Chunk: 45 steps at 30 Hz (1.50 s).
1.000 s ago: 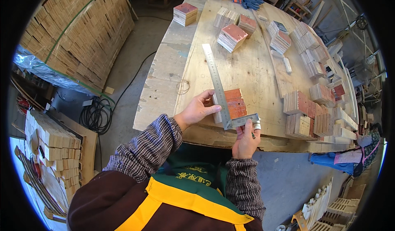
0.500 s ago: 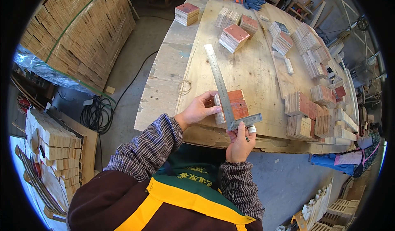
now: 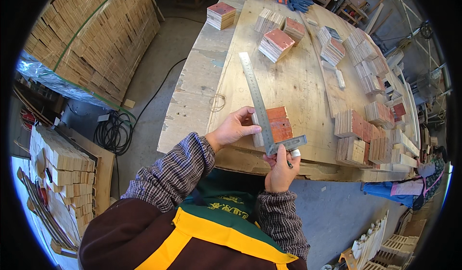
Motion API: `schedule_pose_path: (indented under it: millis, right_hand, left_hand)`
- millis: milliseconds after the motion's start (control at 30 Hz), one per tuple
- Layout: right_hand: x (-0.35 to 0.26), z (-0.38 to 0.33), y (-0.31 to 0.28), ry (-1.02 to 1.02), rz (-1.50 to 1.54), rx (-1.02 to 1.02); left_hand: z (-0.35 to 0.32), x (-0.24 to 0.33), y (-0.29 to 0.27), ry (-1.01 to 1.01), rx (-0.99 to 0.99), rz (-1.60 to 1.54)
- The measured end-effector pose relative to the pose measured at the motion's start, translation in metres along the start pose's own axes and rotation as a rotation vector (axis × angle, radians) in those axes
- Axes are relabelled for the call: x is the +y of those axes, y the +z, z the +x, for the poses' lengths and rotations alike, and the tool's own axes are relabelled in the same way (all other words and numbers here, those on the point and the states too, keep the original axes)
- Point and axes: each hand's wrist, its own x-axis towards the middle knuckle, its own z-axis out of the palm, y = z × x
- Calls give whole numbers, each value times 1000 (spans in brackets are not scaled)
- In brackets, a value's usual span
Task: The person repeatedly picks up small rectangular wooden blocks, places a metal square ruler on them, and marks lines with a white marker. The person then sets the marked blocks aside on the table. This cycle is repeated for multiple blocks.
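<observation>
One red-topped block [image 3: 280,122]: against left hand [image 3: 230,128], beyond right hand [image 3: 283,170].

Checked sleeves [image 3: 171,171] and a brown top [image 3: 115,229] frame a yellow-trimmed green apron [image 3: 228,186].

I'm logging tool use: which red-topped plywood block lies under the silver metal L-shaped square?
The red-topped plywood block gripped by the left hand, front and centre; the metal square crosses no other.
</observation>
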Motion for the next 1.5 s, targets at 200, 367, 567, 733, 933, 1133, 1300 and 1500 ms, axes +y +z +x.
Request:
schedule_pose_path:
  millis: [200,367,567,733,933,1133,1300,1500]
  right_hand:
    - [-15,10,-23,-81,226,97]
    - [-38,15,-61,-163,294,208]
    - [-37,9,-87,-156,350,230]
    - [-31,6,-95,-124,367,231]
    - [-28,6,-99,-122,376,207]
    - [-25,6,-100,-96,344,193]
    - [-24,5,-100,-92,341,179]
    - [-26,2,-104,-84,334,200]
  left_hand:
    - [-20,-2,27,322,255,621]
    - [-24,0,52,425,292,945]
    - [-11,31,33,283,8,774]
    - [18,87,-5,236,-311,1120]
    - [32,97,-28,109,-175,1130]
    - [-8,44,-23,166,65,771]
    - [-17,14,6,266,39,904]
    - [19,49,-4,113,-319,750]
